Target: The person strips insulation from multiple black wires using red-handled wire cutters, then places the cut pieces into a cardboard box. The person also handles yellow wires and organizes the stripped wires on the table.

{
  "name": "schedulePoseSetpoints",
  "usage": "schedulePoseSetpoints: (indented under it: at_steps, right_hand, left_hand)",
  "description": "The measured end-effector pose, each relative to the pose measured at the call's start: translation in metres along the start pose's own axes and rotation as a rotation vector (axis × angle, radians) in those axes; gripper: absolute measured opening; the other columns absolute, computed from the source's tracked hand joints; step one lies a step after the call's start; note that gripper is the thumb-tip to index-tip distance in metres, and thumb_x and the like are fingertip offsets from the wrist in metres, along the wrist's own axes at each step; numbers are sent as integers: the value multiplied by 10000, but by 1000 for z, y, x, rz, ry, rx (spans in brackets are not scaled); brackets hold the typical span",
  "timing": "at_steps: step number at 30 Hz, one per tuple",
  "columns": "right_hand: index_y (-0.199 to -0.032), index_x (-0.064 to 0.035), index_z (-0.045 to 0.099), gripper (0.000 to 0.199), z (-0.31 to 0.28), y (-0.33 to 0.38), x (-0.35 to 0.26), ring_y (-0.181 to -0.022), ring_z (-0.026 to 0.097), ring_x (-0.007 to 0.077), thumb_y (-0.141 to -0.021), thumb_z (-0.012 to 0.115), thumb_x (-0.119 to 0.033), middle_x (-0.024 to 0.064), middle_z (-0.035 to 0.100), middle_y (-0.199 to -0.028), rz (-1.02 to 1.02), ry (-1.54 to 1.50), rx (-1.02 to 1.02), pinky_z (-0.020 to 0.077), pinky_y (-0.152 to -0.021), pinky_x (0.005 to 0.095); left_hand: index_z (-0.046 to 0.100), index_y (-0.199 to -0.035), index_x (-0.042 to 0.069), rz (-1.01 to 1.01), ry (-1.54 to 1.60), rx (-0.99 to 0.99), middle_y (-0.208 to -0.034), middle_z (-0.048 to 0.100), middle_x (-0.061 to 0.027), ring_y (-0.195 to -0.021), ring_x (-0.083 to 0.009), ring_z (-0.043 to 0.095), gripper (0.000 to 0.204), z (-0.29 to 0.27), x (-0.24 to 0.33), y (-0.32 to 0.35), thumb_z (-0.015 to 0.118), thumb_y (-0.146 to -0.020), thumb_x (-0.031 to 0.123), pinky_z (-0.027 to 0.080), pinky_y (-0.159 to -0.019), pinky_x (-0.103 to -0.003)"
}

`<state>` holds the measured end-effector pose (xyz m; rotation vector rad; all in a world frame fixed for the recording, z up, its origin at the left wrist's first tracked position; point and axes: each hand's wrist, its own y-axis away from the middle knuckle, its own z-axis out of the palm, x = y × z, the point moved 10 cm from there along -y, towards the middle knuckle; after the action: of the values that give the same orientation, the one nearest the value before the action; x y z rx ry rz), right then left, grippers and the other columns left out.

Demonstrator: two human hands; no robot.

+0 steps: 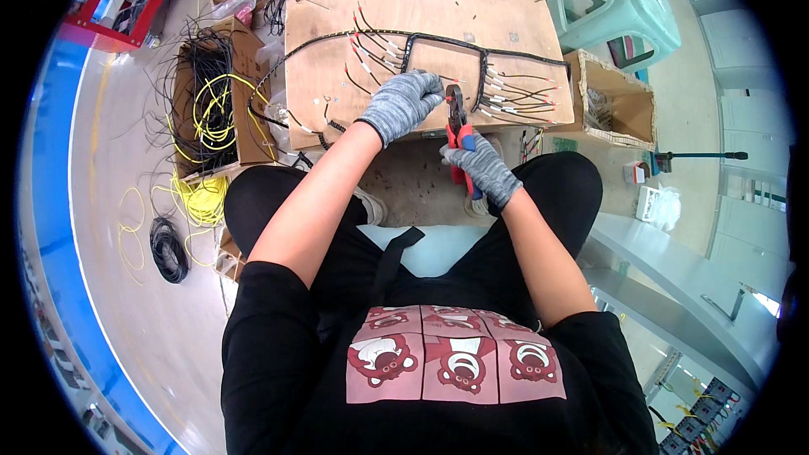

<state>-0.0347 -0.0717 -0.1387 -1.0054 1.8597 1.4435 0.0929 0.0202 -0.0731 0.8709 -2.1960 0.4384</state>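
Observation:
My left hand (404,105), in a grey knit glove, is closed with its fingertips beside the plier jaws. A small red tip, apparently a wire end, shows between fingers and jaws; the rest is hidden by the glove. My right hand (484,167), gloved alike, is wrapped round crimping pliers (460,136) with red and blue handles, their dark jaws pointing away from me. Just beyond both hands, a black wire harness (447,39) lies on a wooden board (337,8). Its branches fan out into several thin wires with white sleeves and red tips.
A cardboard box of black and yellow wire (249,109) stands left of the board, with a yellow coil (202,198) and black coil (168,250) on the floor. At right are a cardboard box (628,101), a pale green stool (619,4) and a grey bench (666,265).

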Motion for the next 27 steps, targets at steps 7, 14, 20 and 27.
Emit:
schedulePoseSetpoints:
  at_steps: [7, 14, 20, 27]
  right_hand:
    - [-1102, -11, 505, 383, -14, 10, -1, -876, 554, 148, -761, 656, -97, 63, 597, -964, -73, -417, -61, 439, -805, 277]
    - [-1032, -16, 504, 343, -19, -7, 9, -768, 498, 133, -766, 664, -161, 35, 544, -841, -85, -296, 1, 437, -706, 287]
    - [-1014, -13, 509, 342, -17, -9, 10, -763, 497, 139, -764, 669, -184, 47, 542, -852, -91, -251, -4, 440, -702, 296]
    - [-1005, -4, 511, 358, -17, -4, -5, -751, 503, 146, -758, 676, -205, 57, 546, -843, -15, -98, 9, 446, -697, 307]
  left_hand:
    - [612, -975, 23, -72, 170, -4, -837, 641, -126, -806, -237, 610, 232, -11, -11, 1, 553, -868, 221, 471, -749, -335]
    - [568, -1050, 17, -247, 484, 23, -892, 606, -60, -820, -138, 576, 246, -12, -33, 3, 481, -929, 212, 466, -777, -281]
    - [560, -1073, 11, -23, 196, 199, -964, 587, -90, -818, -155, 585, 240, -30, -20, -8, 552, -867, 136, 483, -768, -290]
    - [613, -1053, 49, -36, 291, -16, -913, 650, -87, -728, -152, 610, 242, -8, -2, -17, 585, -834, 148, 489, -731, -296]
